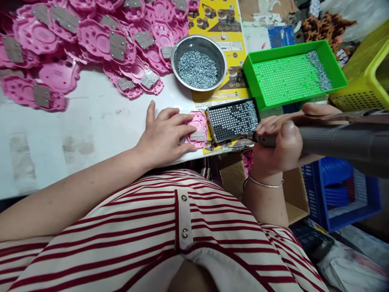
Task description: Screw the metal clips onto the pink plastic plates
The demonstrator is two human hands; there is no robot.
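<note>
My left hand (165, 134) lies flat on a pink plastic part (199, 125) with a small grey metal plate, pressing it to the white table (91, 125) near the front edge. My right hand (281, 144) is closed round a grey electric screwdriver (334, 140). The screwdriver's tip points left, at the lower right corner of a small black screw tray (232, 119) full of screws, just right of the pink part.
A heap of pink parts (91, 40) with metal plates covers the back left. A steel bowl (199, 61) of screws stands behind the hand. A green perforated tray (291, 75) and yellow basket (364, 77) sit at right. A blue crate (343, 194) is below the table.
</note>
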